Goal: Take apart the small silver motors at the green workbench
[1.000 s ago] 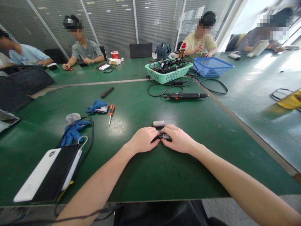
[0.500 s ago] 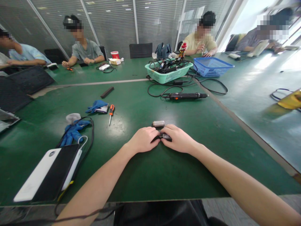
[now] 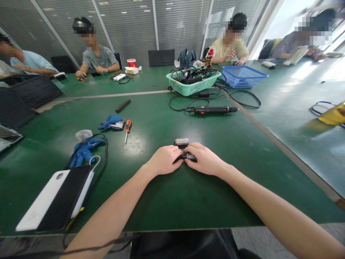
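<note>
My left hand (image 3: 164, 160) and my right hand (image 3: 204, 159) rest together on the green table (image 3: 167, 201), fingers curled. Between them they pinch a small dark part (image 3: 188, 156), mostly hidden by the fingers. Just beyond the fingertips lies a short metal cylinder (image 3: 182, 141), touched by neither hand as far as I can see.
To the left lie an orange-handled screwdriver (image 3: 127, 130), blue gloves (image 3: 84, 150), a blue cloth (image 3: 111, 121) and a white and black device (image 3: 55, 197) with a cable. Farther back are an electric screwdriver (image 3: 212, 110), a teal basket (image 3: 192, 83) and a blue basket (image 3: 243, 76). Other people sit around the far edges.
</note>
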